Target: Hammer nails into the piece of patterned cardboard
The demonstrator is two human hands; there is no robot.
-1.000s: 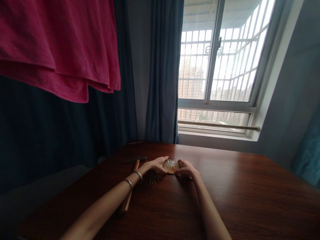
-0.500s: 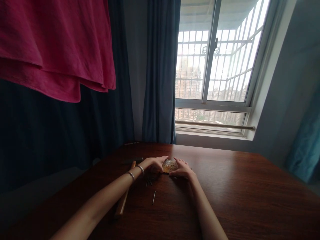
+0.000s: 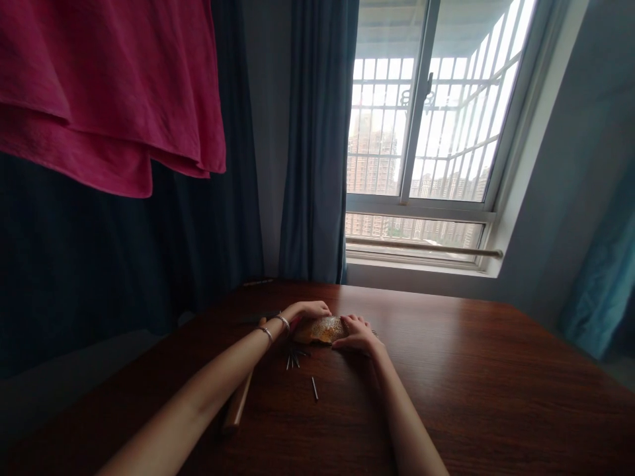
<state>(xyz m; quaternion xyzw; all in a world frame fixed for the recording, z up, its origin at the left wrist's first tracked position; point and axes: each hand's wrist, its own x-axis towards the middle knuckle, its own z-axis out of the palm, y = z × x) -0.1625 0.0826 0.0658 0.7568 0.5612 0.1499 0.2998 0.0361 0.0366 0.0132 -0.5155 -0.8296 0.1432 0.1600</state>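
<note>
Between my hands on the table is a rounded, speckled object (image 3: pixel 325 328), orange and whitish with dark spots; its exact kind is unclear. My right hand (image 3: pixel 358 334) grips its right end, thumb on the near side and fingers over the far side. My left hand (image 3: pixel 313 309) is bent over its far left edge, fingertips partly hidden, with the object's left end showing below it. A cluster of several thin metal nail-like pins (image 3: pixel 294 359) lies just nearer than the object. One single pin (image 3: pixel 314 389) lies apart, closer to me.
A wooden handle (image 3: pixel 239 404) lies partly under my left forearm, with a dark item (image 3: pixel 260 318) near its far end. The brown table (image 3: pixel 471 370) extends to both sides. Beyond it are curtains (image 3: pixel 317 165) and a barred window; a pink cloth (image 3: pixel 114 99) hangs upper left.
My left hand has shifted from the object's left end to its far edge, uncovering more of it. The single pin has turned and moved slightly right. My right hand stays at the right end.
</note>
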